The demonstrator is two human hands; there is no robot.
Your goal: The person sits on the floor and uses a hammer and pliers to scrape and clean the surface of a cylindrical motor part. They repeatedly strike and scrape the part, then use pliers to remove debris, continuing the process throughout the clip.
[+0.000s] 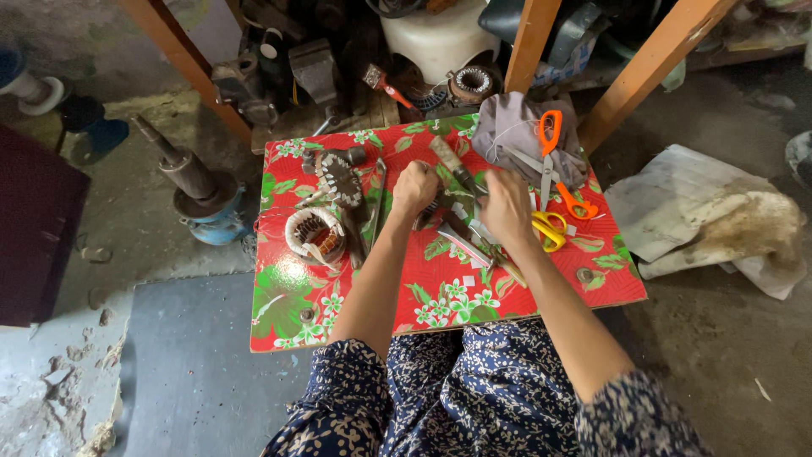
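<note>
The table (440,292) wears a bright red cover patterned with green leaves and white blossoms. One pair of scissors (554,165) has orange handles, another pair (550,228) yellow. The cloth (512,127) beneath them is grey. The person's sleeves (338,398) are dark navy, speckled with small pale flowers

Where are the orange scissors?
In the head view, the orange scissors lie on the far right part of the red flowered table, partly on a grey cloth, just beyond the yellow scissors and close to the right hand.
</note>
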